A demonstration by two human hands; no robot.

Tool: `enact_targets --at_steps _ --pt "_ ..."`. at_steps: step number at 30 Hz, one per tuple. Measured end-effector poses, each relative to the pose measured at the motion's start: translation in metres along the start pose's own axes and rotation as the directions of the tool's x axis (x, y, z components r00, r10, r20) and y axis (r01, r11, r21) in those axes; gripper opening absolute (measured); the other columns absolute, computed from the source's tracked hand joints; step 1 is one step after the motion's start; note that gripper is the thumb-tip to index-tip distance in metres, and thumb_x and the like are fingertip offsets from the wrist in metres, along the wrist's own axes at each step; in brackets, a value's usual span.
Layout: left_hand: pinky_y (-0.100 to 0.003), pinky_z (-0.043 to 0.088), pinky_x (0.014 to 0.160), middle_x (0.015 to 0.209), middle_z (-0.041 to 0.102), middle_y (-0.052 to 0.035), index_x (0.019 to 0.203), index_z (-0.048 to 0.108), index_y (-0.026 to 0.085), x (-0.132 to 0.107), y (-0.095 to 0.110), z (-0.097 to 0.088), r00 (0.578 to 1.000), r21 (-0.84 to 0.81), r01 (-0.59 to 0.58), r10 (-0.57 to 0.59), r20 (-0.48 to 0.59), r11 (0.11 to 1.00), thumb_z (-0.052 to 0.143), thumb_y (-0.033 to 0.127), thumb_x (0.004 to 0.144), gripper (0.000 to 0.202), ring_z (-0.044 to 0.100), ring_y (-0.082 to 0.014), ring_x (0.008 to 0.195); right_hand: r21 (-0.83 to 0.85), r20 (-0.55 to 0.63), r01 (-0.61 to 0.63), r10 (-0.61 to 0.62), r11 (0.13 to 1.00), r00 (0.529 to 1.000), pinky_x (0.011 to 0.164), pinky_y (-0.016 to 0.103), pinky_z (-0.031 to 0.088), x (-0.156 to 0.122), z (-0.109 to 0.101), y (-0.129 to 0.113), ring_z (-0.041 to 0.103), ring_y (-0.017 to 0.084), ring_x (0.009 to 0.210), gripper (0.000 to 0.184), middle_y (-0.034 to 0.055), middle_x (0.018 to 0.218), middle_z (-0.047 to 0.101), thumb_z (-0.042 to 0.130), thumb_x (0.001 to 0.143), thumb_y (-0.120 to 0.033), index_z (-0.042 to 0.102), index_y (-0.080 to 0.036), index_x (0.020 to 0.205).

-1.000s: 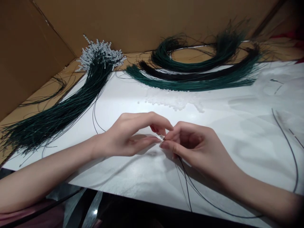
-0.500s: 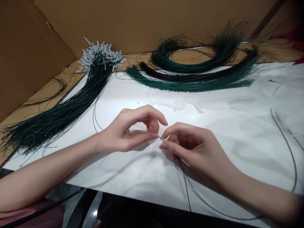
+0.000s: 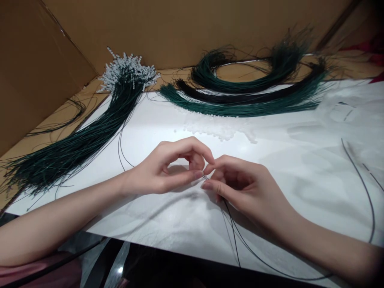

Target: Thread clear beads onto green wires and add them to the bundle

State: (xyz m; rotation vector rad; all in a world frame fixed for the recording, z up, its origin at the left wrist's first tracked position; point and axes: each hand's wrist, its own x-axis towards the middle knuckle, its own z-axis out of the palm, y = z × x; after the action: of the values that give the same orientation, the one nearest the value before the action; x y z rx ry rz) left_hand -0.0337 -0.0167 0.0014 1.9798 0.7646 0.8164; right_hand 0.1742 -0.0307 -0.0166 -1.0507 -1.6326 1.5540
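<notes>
Two hands meet at mid-worktop: left hand (image 3: 168, 172) and right hand (image 3: 243, 188), each grip pinched shut on the thin dark cord (image 3: 237, 240) trailing near. It looks light, limp and slippery; best held right at its tip.

The hands meet at the front middle of the sheet (image 3: 168, 120), left hand (image 3: 168, 170) left of right hand (image 3: 249, 188). Beads (image 3: 222, 128) lie behind them. A beaded bundle (image 3: 78, 146) lies far left (partly off the sheet); coiled cords (image 3: 249, 88) lie behind the beads.
</notes>
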Motion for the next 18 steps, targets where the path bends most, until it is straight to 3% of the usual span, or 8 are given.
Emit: enact_targets --at_steps 7,18 --pt "-0.030 0.054 0.079 0.097 0.064 -0.0071 0.111 0.060 0.018 -0.0020 0.0002 0.0025 0.997 -0.054 0.063 -0.060 0.057 0.997 0.063 0.012 0.089 0.023 0.065 -0.0169 0.090 -0.024 0.021 -0.014 0.014 1.000 1.000 0.053 0.023 0.038 -0.0001 -0.0011 -0.0033 0.048 0.010 0.055 0.014 -0.0037 0.058 0.054 0.070 0.085 -0.025 0.061 -0.020 0.076" --pt "-0.028 0.054 0.077 0.092 0.063 -0.0057 0.107 0.061 0.019 -0.0017 -0.0068 0.0011 1.000 -0.083 0.014 -0.015 -0.011 0.996 0.066 0.012 0.088 0.021 0.063 -0.0155 0.085 -0.001 0.022 -0.013 0.013 1.000 1.000 0.049 0.020 0.039 0.0002 -0.0003 -0.0057 0.051 0.008 0.052 0.011 -0.0041 0.059 0.056 0.067 0.085 -0.019 0.059 -0.018 0.077"
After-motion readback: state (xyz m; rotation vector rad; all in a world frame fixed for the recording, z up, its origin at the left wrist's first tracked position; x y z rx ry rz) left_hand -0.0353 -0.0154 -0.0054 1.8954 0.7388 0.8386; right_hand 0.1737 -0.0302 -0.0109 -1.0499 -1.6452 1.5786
